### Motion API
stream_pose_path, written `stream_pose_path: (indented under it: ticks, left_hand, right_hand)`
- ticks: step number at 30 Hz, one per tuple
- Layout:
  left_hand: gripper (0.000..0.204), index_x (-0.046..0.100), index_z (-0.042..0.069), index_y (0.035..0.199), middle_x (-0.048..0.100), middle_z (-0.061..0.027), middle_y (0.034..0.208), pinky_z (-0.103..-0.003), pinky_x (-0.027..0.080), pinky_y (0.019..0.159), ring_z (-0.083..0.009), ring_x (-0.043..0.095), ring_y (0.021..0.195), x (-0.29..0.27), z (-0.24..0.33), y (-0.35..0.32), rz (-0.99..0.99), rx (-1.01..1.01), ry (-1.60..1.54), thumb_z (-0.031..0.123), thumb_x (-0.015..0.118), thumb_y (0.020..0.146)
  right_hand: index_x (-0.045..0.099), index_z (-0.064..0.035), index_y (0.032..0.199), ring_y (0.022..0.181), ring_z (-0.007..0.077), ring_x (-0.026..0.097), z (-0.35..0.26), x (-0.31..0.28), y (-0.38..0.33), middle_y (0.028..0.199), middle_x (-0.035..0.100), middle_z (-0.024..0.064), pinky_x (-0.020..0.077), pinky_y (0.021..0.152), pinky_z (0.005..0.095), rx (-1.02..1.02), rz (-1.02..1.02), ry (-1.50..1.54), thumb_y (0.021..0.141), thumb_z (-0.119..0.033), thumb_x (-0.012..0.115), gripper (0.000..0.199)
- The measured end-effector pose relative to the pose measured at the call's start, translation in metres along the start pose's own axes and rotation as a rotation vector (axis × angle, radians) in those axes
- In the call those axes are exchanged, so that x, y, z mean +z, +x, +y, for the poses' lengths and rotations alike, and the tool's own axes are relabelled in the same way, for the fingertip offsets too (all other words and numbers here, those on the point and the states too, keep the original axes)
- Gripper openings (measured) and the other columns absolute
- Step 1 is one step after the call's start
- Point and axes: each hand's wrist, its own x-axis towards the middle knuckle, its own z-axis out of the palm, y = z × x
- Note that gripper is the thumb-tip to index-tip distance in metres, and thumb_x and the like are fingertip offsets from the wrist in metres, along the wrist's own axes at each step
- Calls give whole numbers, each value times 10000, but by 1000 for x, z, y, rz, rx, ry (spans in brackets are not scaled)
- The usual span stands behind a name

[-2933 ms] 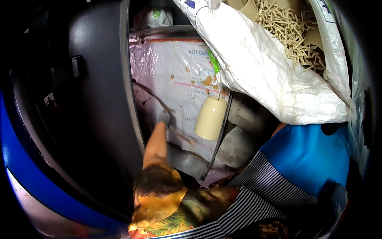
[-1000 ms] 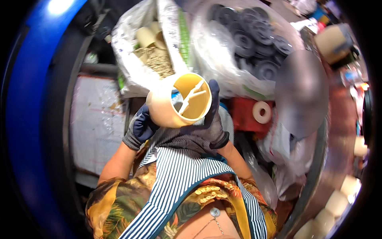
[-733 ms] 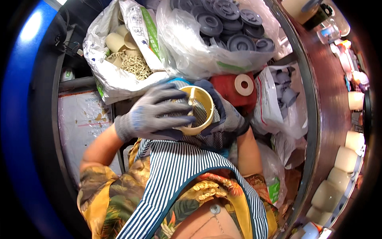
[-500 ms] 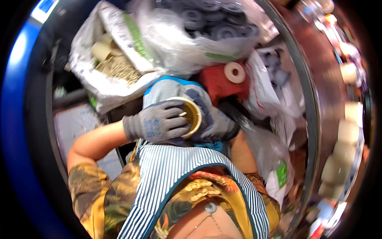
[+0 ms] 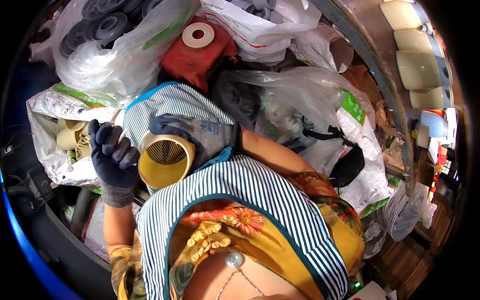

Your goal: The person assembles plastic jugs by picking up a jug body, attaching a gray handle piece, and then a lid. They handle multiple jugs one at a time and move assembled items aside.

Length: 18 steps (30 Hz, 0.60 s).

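Observation:
A hollow cream plastic cylinder [image 5: 165, 188] is tilted over my lap, its wide mouth facing up toward me. My right hand [image 5: 202, 140], in a grey and navy work glove, grips its right side; some of the fingers are hidden behind it. Just left of the cylinder my left hand [image 5: 114, 160] is raised in a matching glove, fingers curled. A thin pale stick-like piece [image 5: 123, 133] shows at its fingertips; its kind is unclear. Under both hands lies the striped apron [image 5: 175, 102] with blue trim.
Grey round plastic parts [image 5: 107, 27] fill a clear bag at upper left. A pale ring [image 5: 198, 35] sits on a red block [image 5: 182, 57]. Left stands a white sack [image 5: 45, 107] holding cream pieces. Stacked cream cups [image 5: 417, 70] line the right side, beyond a metal edge [image 5: 382, 82].
The view has swung, so the surroundings sit further left. My left hand has come off the cylinder and is now raised beside it. The right hand still holds the cylinder.

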Motion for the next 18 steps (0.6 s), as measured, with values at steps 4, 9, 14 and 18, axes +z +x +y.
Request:
stream_pose_path:
  ticks: [4, 9, 14, 18]
  left_hand:
    - [317, 525, 137, 825, 372, 67, 616, -266, 349, 523, -86, 328, 506, -60, 76, 1, -96, 295, 222, 349, 420, 1036]
    - [539, 458, 41, 1340, 494, -115, 1308, -369, 356, 1032, -216, 468, 1193, -94, 108, -2, 249, 382, 1012, 465, 394, 1013]
    - [794, 356, -21, 1453, 423, -221, 1460, -449, 267, 1149, -327, 405, 1354, -47, 16, -2, -8, 142, 1146, 581, 455, 944]
    - [498, 514, -47, 1272, 550, -243, 1304, -445, 390, 1060, -338, 546, 1195, -34, 3, -4, 162, 302, 1116, 358, 450, 989]
  right_hand:
    - [277, -40, 1491, 1431, 348, 258, -5, 3, 8, 1533, 275, 200, 205, 1186, 417, 28, 31, -74, 628, -482, 865, 1134]
    - [278, -12, 1480, 1396, 326, 324, 5, -7, 49, 1503, 330, 200, 259, 1165, 401, 27, -18, 40, 612, -436, 882, 1139]
    - [407, -33, 1413, 1293, 211, 462, 23, -16, 46, 1412, 463, 140, 357, 1112, 358, 262, 250, 549, 764, -282, 812, 805]
    - [592, -12, 1238, 1112, 251, 613, 118, -64, -100, 1176, 660, 153, 479, 956, 336, 959, 845, 95, 920, -282, 630, 419]
